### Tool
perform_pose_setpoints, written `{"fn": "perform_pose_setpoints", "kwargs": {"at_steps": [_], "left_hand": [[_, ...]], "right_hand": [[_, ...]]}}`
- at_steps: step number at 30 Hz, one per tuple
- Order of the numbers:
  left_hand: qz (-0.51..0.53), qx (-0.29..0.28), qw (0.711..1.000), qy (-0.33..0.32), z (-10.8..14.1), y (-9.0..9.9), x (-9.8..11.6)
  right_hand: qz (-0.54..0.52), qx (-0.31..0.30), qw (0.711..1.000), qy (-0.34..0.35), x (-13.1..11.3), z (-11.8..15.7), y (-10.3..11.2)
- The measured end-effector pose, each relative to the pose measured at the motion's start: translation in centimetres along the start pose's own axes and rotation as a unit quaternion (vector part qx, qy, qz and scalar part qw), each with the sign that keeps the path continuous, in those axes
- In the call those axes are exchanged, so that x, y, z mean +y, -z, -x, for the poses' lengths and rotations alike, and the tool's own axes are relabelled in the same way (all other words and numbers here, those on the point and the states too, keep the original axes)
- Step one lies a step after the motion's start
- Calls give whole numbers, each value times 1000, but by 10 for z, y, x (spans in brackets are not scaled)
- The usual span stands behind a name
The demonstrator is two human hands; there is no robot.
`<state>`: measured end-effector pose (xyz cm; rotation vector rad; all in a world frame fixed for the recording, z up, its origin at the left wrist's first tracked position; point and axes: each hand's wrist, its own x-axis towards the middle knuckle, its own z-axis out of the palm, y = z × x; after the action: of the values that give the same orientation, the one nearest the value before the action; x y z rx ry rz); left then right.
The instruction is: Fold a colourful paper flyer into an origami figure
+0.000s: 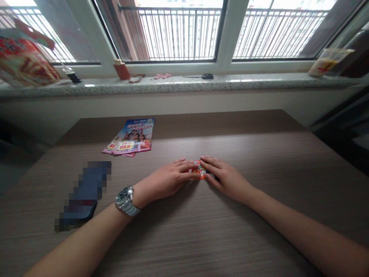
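A small printed piece of paper, red and orange with a dark part at its right, lies on the table between my hands and is partly covered by them. My left hand, with a metal watch at the wrist, rests its outstretched fingers across the paper's left side. From the right, my right hand lays its spread fingers on the other end. Whether the paper is folded in layers is too small to tell. Both hands are open, fingers flat.
Printed flyers overlap at the back left of the wooden table. A pixelated dark flat object lies near my left forearm. Scissors, a reddish-brown small container and a food bag are on the stone windowsill.
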<state>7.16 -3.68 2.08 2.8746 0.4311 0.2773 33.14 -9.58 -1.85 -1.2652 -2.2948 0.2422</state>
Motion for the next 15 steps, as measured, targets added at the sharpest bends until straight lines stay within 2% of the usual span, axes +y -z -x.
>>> {"fn": "perform_pose_setpoints", "kwargs": {"at_steps": [8,15], "left_hand": [[-88,31,993,76,-7,-8,21],[-90,28,991,95,-9,-12,26]], "right_hand": [[-22,73,997,-20,1,-3,8],[-21,65,998,-18,5,-3,5]]}}
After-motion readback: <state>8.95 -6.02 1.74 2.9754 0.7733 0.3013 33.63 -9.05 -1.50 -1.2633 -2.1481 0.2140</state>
